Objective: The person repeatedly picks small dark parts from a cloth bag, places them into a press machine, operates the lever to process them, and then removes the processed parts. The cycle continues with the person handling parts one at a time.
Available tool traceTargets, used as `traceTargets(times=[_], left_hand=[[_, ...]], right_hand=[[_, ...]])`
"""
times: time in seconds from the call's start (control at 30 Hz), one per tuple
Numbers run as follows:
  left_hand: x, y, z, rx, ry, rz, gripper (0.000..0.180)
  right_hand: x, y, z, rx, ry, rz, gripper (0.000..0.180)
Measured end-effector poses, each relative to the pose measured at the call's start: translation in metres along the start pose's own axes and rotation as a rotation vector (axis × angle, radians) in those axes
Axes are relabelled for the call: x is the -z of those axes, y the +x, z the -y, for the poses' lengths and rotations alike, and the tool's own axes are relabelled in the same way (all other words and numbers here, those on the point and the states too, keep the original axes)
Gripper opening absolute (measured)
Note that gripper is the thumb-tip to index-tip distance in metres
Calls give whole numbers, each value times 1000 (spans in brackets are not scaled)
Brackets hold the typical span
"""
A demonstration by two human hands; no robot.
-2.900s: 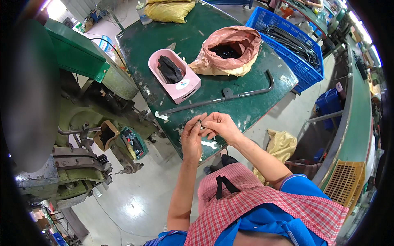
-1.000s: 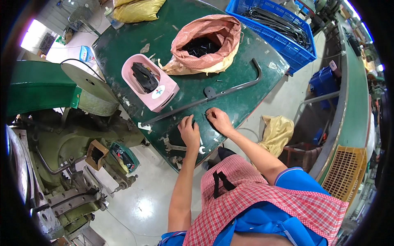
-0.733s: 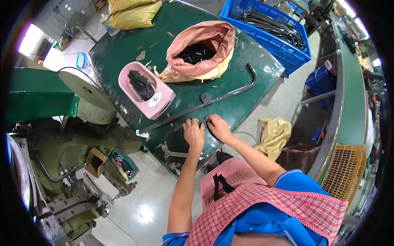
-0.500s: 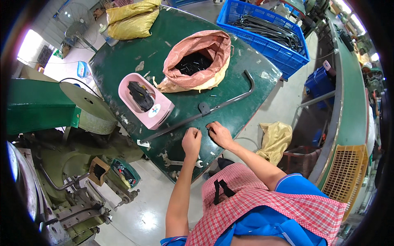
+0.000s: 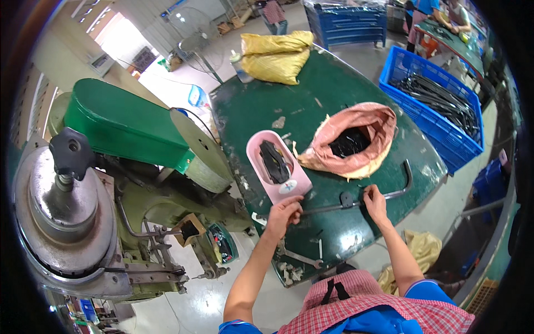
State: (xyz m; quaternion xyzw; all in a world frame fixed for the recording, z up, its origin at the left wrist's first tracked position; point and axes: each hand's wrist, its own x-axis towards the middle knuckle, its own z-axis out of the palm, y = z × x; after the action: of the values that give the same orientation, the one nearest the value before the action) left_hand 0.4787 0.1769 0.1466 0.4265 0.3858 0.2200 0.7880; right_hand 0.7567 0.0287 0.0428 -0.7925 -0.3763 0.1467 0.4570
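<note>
A dark bent metal rod (image 5: 328,209) lies across the near part of the green table (image 5: 245,106), its hooked end toward the right. A small black bracket (image 5: 346,200) sits on it around the middle. Near the rod's left part, my left hand (image 5: 283,216) has its fingers closed on it, just below a pink scoop-shaped container (image 5: 303,186) with black pieces inside. To the right of the bracket, my right hand (image 5: 375,203) pinches the rod. My left hand hides the rod's left stretch.
An open pink woven sack (image 5: 325,139) of small black parts stands beyond the rod. A wrench (image 5: 303,258) lies near the front edge. A yellow sack (image 5: 278,61) rests at the back. A blue crate (image 5: 434,153) of black rods is right; a green-covered machine (image 5: 128,122) stands left.
My hands have moved apart from near each other at the table's front edge and onto the rod, one on each side of the bracket. The view has turned left.
</note>
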Motion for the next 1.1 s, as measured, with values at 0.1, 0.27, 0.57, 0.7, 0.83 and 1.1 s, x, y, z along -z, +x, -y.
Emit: traceTargets(times=[0.1, 0.27, 0.57, 0.7, 0.83, 1.1], left_hand=[[21, 64, -46, -187, 133, -187, 23], [91, 180, -130, -442, 188, -481, 23], [-37, 62, -27, -494, 434, -82, 26], [-25, -76, 55, -258, 241, -184, 24], [13, -190, 144, 90, -2, -364, 24], [157, -328, 202, -132, -666, -694, 18]], right_hand=[[3, 12, -6, 28, -78, -20, 9], [-10, 15, -1, 51, -83, 41, 10], [2, 2, -9, -36, 318, 102, 10], [-17, -34, 0, 1, 255, 155, 17], [-44, -71, 33, 149, 69, 212, 18], [-85, -134, 87, 224, 105, -82, 13]])
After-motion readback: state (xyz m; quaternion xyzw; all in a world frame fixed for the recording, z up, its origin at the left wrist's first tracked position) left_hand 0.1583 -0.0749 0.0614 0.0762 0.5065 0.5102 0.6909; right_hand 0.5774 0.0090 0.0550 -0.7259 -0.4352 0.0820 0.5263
